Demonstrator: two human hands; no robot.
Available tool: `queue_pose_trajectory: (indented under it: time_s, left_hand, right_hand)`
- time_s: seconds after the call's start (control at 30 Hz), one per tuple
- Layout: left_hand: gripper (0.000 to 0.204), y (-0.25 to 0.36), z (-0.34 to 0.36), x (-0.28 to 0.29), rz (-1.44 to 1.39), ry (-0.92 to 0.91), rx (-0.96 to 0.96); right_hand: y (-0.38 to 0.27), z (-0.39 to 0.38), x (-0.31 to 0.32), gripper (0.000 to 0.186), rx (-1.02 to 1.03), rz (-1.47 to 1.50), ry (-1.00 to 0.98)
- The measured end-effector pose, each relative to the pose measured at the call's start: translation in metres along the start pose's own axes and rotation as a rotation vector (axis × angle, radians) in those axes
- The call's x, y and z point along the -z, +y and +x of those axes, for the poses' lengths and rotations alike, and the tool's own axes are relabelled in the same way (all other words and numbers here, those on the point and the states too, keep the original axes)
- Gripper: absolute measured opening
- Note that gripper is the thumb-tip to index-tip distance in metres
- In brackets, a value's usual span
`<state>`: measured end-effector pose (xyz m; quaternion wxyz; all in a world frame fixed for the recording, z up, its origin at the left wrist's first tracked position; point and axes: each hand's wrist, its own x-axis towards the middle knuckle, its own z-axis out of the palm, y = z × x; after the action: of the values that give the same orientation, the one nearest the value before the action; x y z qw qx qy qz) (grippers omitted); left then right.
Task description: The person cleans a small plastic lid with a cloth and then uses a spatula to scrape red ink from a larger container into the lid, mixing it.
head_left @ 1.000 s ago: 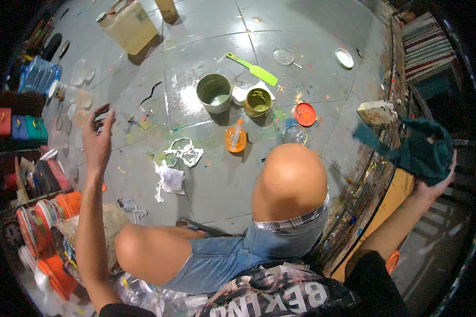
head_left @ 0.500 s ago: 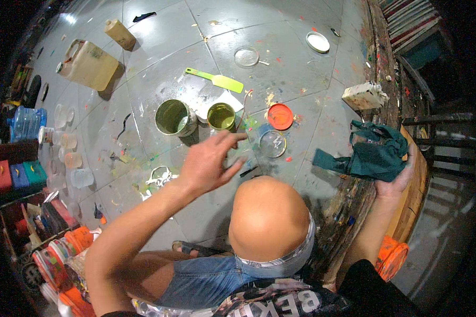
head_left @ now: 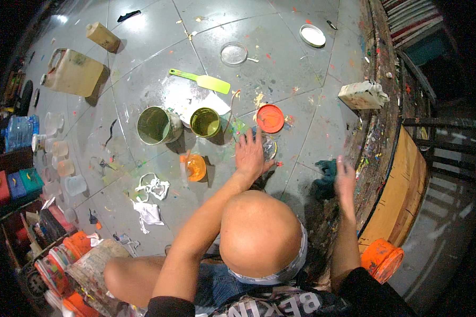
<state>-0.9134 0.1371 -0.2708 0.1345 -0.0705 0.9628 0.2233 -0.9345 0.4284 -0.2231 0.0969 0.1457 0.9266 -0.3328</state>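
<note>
My left hand [head_left: 251, 156] is over a clear round lid [head_left: 269, 148] on the floor, fingers apart and curved down onto or just above it. A red-orange lid [head_left: 271, 118] lies just beyond. My right hand [head_left: 345, 177] holds a bunched dark green cloth [head_left: 323, 186] low at the right, partly behind my fingers. Left of my hands stand a bucket with green residue [head_left: 150, 127], a smaller green-coated container [head_left: 205, 122] and an orange bottle [head_left: 195, 168]. A lime spatula [head_left: 212, 83] lies behind them, and white straps and cloth [head_left: 148, 213] lie at lower left.
Two jugs [head_left: 71, 74] stand at upper left, several clear tubs [head_left: 75, 185] along the left. Orange buckets [head_left: 79, 245] are at lower left, another [head_left: 381, 261] at lower right. A dirty carton [head_left: 362, 95] sits by the paint-spattered wooden edge [head_left: 386, 127] on the right.
My left hand swung from the left across to the clear lid. My right hand brought the green cloth inward and lower. The view shifted, uncovering the orange bottle again.
</note>
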Motion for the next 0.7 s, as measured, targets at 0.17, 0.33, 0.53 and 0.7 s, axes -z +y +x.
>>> queue_pose_trajectory:
  time_s: [0.17, 0.33, 0.53, 0.7]
  left_hand:
    - [0.098, -0.006, -0.011, -0.013, -0.119, -0.048, -0.115]
    - [0.075, -0.031, -0.026, -0.027, -0.228, 0.138, -0.004]
    - [0.051, -0.046, -0.045, -0.003, -0.337, 0.178, 0.166]
    - [0.047, -0.049, -0.048, 0.005, -0.334, 0.228, 0.195]
  right_hand:
    - [-0.011, -0.009, -0.047, 0.039, 0.269, -0.81, 0.07]
    - [-0.039, 0.031, -0.11, 0.043, 0.43, -0.499, -0.142]
    - [-0.084, 0.048, -0.162, 0.052, 0.695, -0.572, -0.09]
    - [-0.079, 0.06, -0.172, 0.046, 0.716, -0.524, -0.059]
